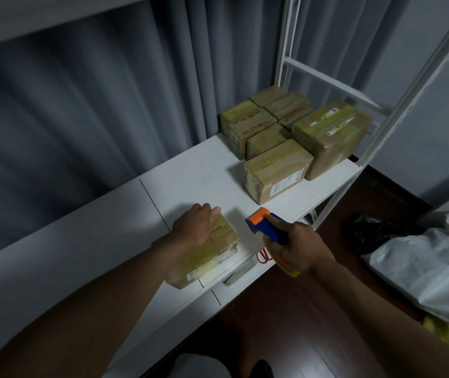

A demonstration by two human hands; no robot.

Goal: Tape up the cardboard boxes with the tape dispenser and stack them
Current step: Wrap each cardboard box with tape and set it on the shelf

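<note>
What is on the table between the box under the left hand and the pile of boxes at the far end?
Nothing: the head view shows bare white table between the box under the left hand and the pile of boxes.

The room is dim and grey-toned. The white surface (207,175) is the brightest area, and the left hand (193,223) casts a soft shadow on it. The curtain (81,118) behind is motion-smeared, and the rack uprights (419,83) bow with wide-angle distortion.
</note>
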